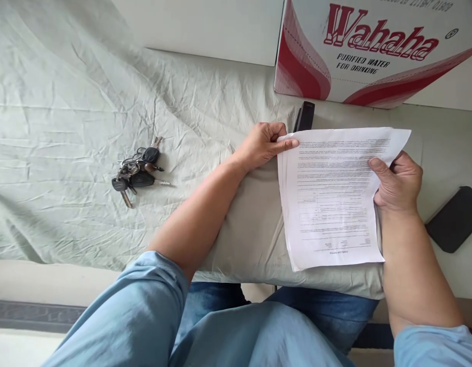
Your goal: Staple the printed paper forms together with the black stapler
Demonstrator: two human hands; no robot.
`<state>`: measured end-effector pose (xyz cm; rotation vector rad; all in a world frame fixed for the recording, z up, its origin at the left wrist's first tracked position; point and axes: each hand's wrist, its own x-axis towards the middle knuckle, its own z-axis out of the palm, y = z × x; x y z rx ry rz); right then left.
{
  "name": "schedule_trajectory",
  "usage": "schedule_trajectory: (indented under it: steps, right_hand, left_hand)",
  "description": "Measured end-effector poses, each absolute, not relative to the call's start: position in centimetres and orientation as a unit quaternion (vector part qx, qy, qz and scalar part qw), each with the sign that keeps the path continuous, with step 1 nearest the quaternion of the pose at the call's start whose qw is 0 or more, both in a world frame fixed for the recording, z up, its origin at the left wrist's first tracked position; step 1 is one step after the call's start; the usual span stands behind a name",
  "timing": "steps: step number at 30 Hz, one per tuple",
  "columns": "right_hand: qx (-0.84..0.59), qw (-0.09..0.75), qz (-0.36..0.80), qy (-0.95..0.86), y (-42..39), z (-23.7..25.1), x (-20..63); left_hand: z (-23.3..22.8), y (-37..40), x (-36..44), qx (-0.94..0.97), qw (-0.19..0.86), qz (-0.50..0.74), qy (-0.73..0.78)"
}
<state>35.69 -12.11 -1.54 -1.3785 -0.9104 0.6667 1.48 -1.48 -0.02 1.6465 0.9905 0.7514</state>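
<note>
A small stack of printed paper sheets [335,204] is held between my two hands, its text upside down to me. At the upper left corner my left hand [268,142] pinches the sheets, thumb on top and fingers curled beneath. My right hand [400,181] grips the right edge, thumb on the page and the other fingers partly hidden behind it. The edges of the sheets are slightly fanned along the left side. Just beyond the top edge lies a black stapler-like object [305,116], partly covered by the paper.
A bunch of keys [140,171] lies on the wrinkled pale cloth [68,127] to the left. On the far right is a black phone-like object [455,219]. A red and white Wahaha water carton [373,51] stands at the back, beside a white surface [213,30].
</note>
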Motion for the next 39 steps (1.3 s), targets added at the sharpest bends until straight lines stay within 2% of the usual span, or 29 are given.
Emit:
schedule_trajectory:
  steps: [5, 10, 14, 24, 31, 35, 39]
  right_hand:
    - [-0.600, 0.623, 0.301, -0.402, -12.2, -1.4, 35.7]
    - [-0.608, 0.612, 0.260, -0.433, -12.1, -1.9, 36.3]
    - [-0.642, 0.571, 0.212, -0.466, -12.0, -1.9, 36.9]
    - [-0.648, 0.538, 0.258, -0.473, -12.3, -1.0, 36.6]
    - [-0.656, 0.522, 0.252, -0.484, -12.4, -1.4, 36.9]
    - [-0.635, 0.551, 0.250, -0.480, -12.2, -2.0, 36.8]
    - [-0.587, 0.607, 0.309, -0.437, -12.0, -1.7, 36.5]
  left_hand:
    - [0.4, -1.7, 1.1, 0.662, 0.553, 0.296, 0.411]
    - [-0.6, -1.3, 1.3, 0.665, 0.512, 0.327, 0.434]
    - [-1.0, -1.2, 1.5, 0.661, 0.508, 0.338, 0.436]
    - [0.6, -2.2, 1.7, 0.659, 0.523, 0.317, 0.437]
    - [-0.3, -1.6, 2.0, 0.718, 0.459, 0.321, 0.413]
    - [-1.8, -0.9, 1.9, 0.705, 0.481, 0.359, 0.378]
    - [-2.9, -0.3, 2.0, 0.590, 0.545, 0.461, 0.378]
